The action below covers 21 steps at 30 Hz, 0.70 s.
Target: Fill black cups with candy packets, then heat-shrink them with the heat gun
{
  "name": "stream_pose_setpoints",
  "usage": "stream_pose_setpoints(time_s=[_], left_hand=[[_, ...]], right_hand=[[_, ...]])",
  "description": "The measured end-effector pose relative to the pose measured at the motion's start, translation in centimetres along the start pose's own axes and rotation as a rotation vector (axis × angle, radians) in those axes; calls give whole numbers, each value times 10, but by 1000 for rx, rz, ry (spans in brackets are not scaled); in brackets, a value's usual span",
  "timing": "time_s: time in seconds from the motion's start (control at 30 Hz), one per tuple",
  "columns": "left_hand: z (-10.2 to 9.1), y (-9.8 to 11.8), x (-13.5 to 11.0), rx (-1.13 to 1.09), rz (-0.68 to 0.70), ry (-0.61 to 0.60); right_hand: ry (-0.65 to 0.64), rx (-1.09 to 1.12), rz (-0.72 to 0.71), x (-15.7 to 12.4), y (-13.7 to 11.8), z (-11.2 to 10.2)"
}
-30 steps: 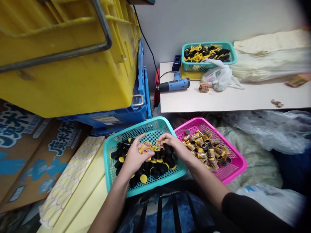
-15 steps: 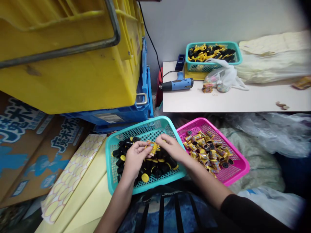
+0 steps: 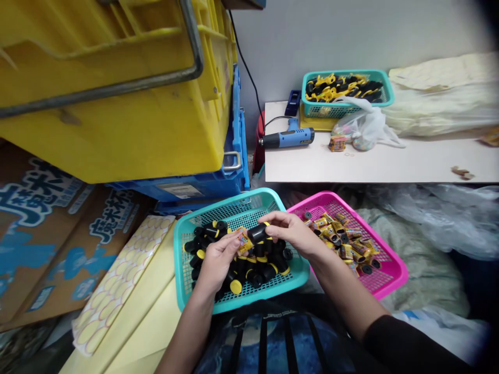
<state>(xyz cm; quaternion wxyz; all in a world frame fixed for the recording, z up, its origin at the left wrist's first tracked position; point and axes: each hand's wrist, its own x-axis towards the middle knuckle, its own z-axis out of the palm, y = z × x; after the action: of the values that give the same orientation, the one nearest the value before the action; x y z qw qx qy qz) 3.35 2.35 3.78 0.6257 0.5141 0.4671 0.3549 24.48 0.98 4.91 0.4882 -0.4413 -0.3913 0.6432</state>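
Note:
My left hand pinches a yellow printed sleeve between thumb and fingers. In my right hand is a black plastic bottle with a yellow end, its dark end close against the sleeve; whether it has entered the sleeve I cannot tell. Both hands are above a teal basket with many black bottles with yellow ends. Right beside it, a pink basket holds pieces wrapped in yellow printed sleeves, some with black ends.
A white table bears a blue heat gun, a teal basket of black and yellow parts and a plastic bag. Yellow and blue crates rise at left above printed cardboard boxes. Yellow sheets lie beside the near basket.
My right hand now holds a black bottle up beside the sleeve, where before its fingers were near the sleeve with no bottle seen. The left hand keeps its pinch. The view has shifted slightly.

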Motion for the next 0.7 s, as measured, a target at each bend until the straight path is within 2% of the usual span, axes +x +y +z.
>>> stream_pose_setpoints(time_s=[0.1,0.27,0.4,0.47,0.53,0.63,0.7], left_hand=[[-1,0,0,-16,-36,-30],[1,13,1,52,-77,-92],[5,16,2,-12,-136,-13],[8,14,0,-75,-129,27],[11,11,-3,-131,-100,47],[19,10,-7,-143,-64,54],[25,10,-8,-115,-51,55]], right_hand=[[-29,-56,13,-1,1,-1],[-36,-164,-29,-1,9,-2],[8,-210,-106,-2,22,7],[20,-137,-163,-3,28,13],[-2,40,-171,-5,33,20],[-84,359,-28,-7,41,32],[-117,459,42,-7,48,38]])
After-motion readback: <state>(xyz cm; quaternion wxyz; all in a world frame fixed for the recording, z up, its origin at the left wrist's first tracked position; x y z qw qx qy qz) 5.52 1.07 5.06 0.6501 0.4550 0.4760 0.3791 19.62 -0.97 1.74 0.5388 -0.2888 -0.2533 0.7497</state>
